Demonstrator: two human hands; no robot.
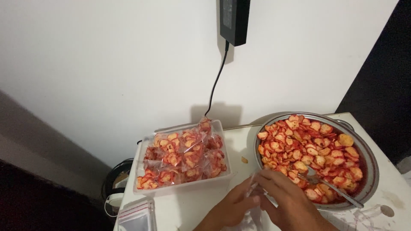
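Clear plastic bag: a small see-through bag (253,188) sits at bottom centre of the frame, pinched between both hands over the white table (192,205).
Left hand: the left hand (233,207) comes up from the bottom edge, its fingers pressed onto the bag's lower left side.
Right hand: the right hand (284,199) curls over the bag from the right, fingertips closed on its top edge.
Metal bowl: a wide round metal bowl (371,167) at right, just beside the right hand, is full of red-orange chips (308,145).
Spoon: 1 metal spoon (332,187) lies in the chips, handle pointing to lower right.
Tray: a clear tray (224,145) left of centre holds filled chip bags (182,158).
Empty bags: a stack of empty zip bags (136,216) lies at lower left.
Wall: a black box (234,19) with a cord (216,81) hangs at top centre.
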